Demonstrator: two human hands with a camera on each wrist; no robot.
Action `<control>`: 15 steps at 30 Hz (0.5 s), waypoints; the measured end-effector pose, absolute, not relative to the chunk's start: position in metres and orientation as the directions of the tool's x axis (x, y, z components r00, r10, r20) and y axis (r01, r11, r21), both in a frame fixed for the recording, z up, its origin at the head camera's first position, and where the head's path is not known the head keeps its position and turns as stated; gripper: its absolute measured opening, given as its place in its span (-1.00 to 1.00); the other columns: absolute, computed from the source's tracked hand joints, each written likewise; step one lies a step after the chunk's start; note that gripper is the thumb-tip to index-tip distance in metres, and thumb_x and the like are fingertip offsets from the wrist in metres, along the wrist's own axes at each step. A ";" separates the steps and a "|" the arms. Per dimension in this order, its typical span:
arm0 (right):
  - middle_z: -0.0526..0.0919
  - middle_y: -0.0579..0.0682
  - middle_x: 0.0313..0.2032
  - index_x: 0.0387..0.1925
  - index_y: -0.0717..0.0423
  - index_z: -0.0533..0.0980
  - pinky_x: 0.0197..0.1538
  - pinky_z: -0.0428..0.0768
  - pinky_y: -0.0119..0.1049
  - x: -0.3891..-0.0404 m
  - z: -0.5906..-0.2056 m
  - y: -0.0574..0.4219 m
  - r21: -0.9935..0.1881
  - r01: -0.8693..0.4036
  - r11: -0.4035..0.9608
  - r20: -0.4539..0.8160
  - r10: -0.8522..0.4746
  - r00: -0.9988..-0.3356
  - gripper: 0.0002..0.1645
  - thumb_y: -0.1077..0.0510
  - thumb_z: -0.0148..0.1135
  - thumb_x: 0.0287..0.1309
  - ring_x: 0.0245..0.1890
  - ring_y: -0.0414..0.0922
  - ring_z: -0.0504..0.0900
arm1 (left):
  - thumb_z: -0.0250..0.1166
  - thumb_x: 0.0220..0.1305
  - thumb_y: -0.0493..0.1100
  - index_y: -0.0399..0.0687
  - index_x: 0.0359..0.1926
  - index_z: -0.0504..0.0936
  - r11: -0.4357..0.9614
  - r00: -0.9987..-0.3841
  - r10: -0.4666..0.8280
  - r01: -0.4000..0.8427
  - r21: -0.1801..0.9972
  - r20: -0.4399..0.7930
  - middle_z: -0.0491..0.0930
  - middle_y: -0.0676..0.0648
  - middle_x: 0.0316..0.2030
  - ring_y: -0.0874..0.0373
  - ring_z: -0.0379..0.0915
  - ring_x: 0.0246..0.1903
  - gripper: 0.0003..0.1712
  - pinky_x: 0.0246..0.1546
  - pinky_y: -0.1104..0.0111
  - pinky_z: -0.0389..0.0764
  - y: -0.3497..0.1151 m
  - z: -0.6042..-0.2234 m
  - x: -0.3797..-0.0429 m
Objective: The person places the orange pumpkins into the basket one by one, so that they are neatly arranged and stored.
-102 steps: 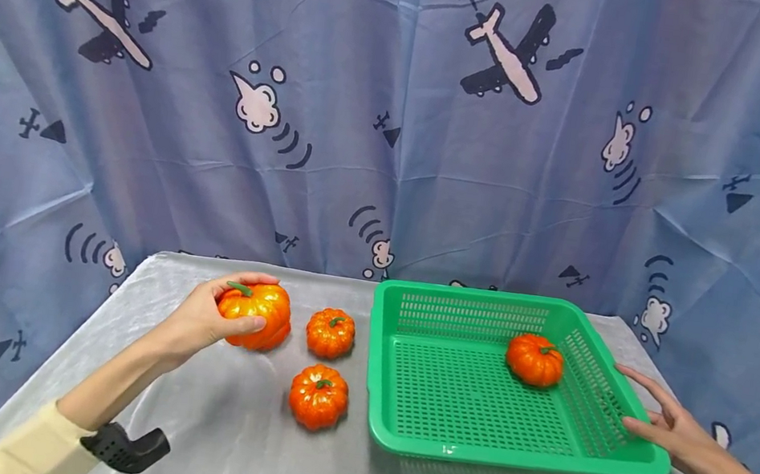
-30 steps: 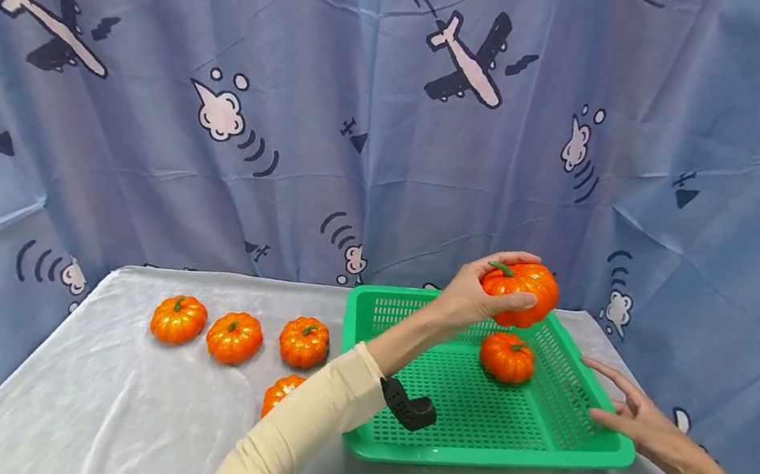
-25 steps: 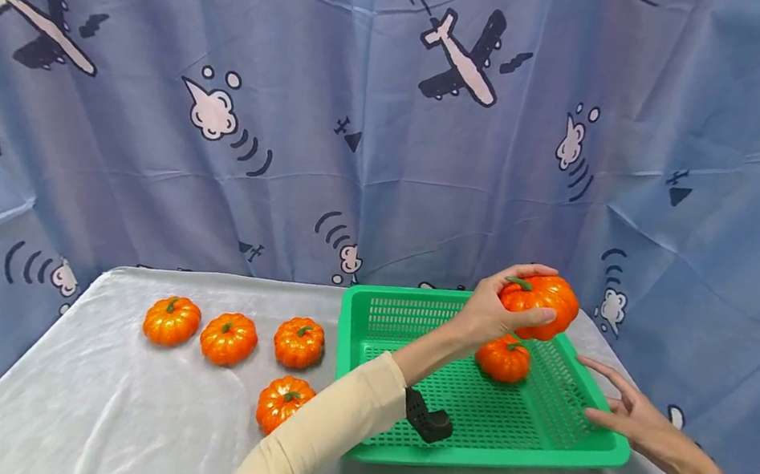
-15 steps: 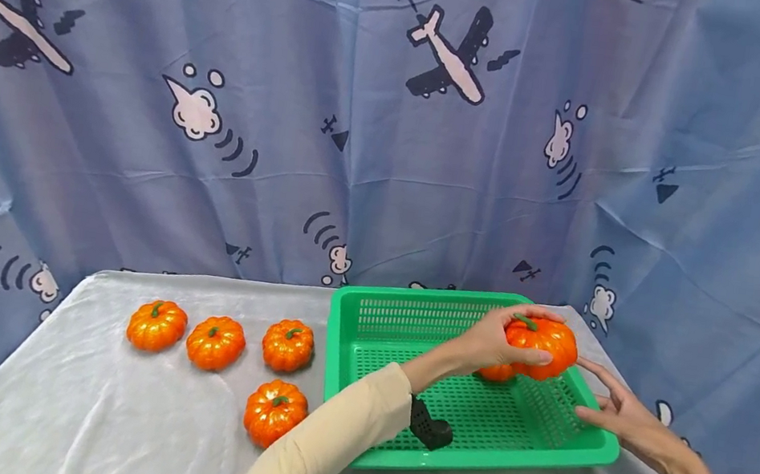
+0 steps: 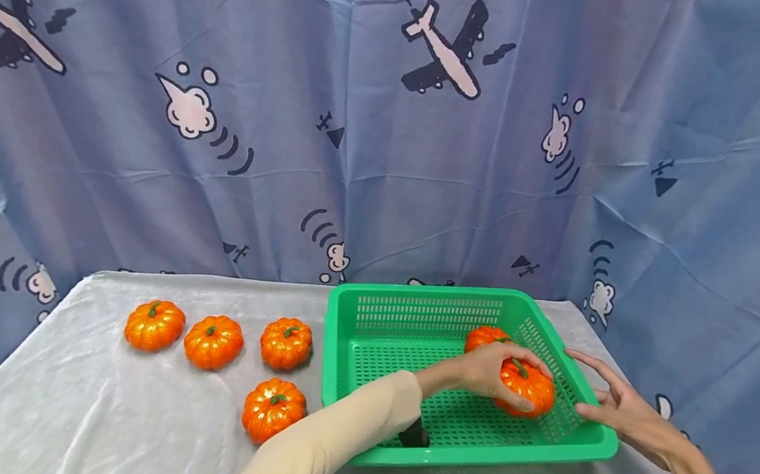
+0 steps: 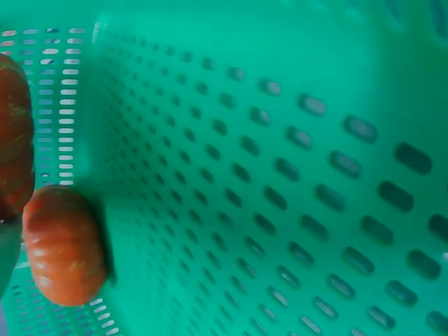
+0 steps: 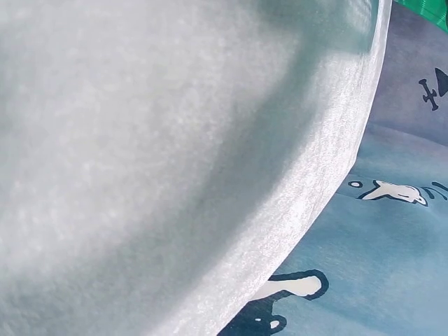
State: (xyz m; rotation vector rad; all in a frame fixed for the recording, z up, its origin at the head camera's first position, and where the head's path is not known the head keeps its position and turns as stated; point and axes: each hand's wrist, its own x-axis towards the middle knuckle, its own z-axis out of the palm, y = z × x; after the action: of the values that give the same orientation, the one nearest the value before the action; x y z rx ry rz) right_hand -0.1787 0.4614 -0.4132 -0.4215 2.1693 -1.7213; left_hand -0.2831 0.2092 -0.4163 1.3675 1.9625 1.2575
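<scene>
Inside the green plastic basket (image 5: 467,448), my left hand (image 5: 488,370) holds a shiny orange toy pumpkin (image 5: 529,392) from its left side, thumb in front and fingers over the top. It sits low, near the basket's right wall. Behind it rests a second pumpkin (image 5: 485,337), partly covered by the left hand. At the left edge of the left wrist view, a pumpkin (image 6: 64,245) lies against the perforated plastic. My right hand (image 5: 632,418) holds the basket's right rim, thumb on the inner side; its other fingers are partly hidden.
Left of the basket, several similar pumpkins stand on the white cloth-covered table (image 5: 129,412): a far-left pumpkin (image 5: 154,325), one beside it (image 5: 213,342), one near the basket (image 5: 286,343) and a front one (image 5: 272,410). A blue patterned curtain (image 5: 281,110) hangs behind.
My left hand has carried the pumpkin from the table's left side rightward over the basket, then lowered it inside. The right hand stays at the rim. The head view has shifted right.
</scene>
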 end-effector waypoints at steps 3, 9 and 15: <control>0.58 -0.10 0.04 0.45 -0.46 -0.07 -0.15 0.60 0.13 -0.179 -0.412 0.462 -0.974 -0.018 0.225 -0.082 -0.426 -0.901 -0.16 0.33 -0.06 0.38 -0.11 0.19 0.65 | 0.47 0.05 -0.25 0.04 0.10 0.56 0.117 -0.407 0.903 0.534 0.837 0.134 0.48 0.13 0.08 0.39 0.39 -0.15 -0.46 -0.20 0.58 0.50 0.211 -0.419 -0.283; 0.54 -0.16 0.06 0.44 -0.48 -0.06 -0.14 0.62 0.07 -0.177 -0.409 0.459 -0.964 -0.009 0.265 -0.098 -0.388 -0.916 -0.16 0.30 -0.03 0.37 -0.09 0.09 0.65 | 0.47 0.06 -0.18 0.08 0.10 0.56 0.173 -0.379 0.915 0.675 0.718 0.136 0.50 0.13 0.08 0.44 0.35 -0.12 -0.47 -0.17 0.67 0.39 0.216 -0.424 -0.282; 0.51 -0.13 0.07 0.45 -0.45 -0.07 -0.14 0.63 0.05 -0.176 -0.409 0.457 -0.951 0.008 0.309 -0.122 -0.352 -0.928 -0.15 0.28 0.00 0.36 -0.11 0.08 0.65 | 0.44 0.10 -0.19 0.04 0.11 0.54 0.161 -0.337 0.931 0.720 0.675 0.138 0.49 0.09 0.11 0.44 0.30 -0.04 -0.48 -0.09 0.68 0.32 0.222 -0.432 -0.278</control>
State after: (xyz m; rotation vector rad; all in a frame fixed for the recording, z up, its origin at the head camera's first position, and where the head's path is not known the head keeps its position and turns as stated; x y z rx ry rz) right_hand -0.1759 0.4567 -0.4093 -0.3102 2.2738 -1.6550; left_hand -0.2778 0.2217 -0.4320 1.5850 2.1331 0.9613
